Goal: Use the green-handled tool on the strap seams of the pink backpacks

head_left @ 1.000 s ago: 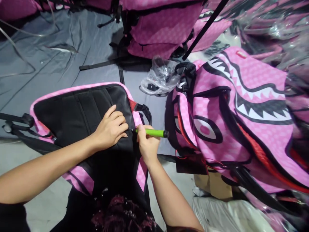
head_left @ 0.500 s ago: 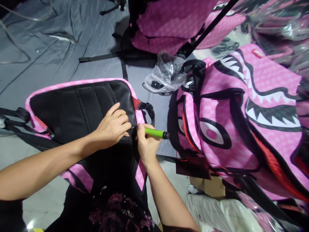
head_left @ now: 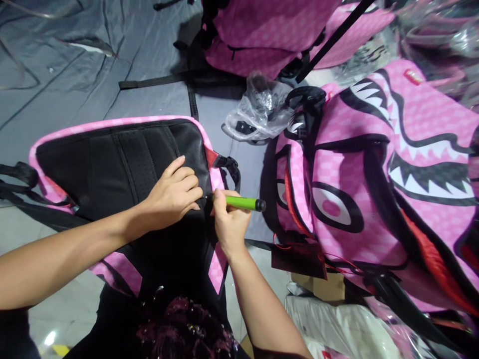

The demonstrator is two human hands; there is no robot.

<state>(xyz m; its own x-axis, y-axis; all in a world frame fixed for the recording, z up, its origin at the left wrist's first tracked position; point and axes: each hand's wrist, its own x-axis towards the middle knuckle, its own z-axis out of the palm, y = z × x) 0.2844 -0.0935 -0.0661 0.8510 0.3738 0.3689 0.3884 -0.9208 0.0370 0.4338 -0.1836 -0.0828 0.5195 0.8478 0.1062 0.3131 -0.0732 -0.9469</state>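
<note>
A backpack (head_left: 101, 164) with a black padded back panel and pink checked edging lies back side up in front of me. My left hand (head_left: 175, 189) rests on its panel, palm down, with thumb and forefinger pinched at the black fabric near the right edge. My right hand (head_left: 232, 222) grips a green marker pen (head_left: 243, 203) with a black end, held nearly level. Its tip points left at the backpack's edge, close to my left fingertips. What exactly the tip touches is too small to tell.
A pink shark-face backpack (head_left: 355, 199) stands at the right, with a dark tag (head_left: 299, 262) hanging from it. Another pink backpack (head_left: 258, 40) lies at the back. Between them sits a crumpled clear plastic bag (head_left: 258, 112) on the grey table cover (head_left: 86, 94).
The view has shifted slightly, so the shark-face backpack appears further right. Both hands keep nearly the same pose, and the marker pen stays at the backpack's edge.
</note>
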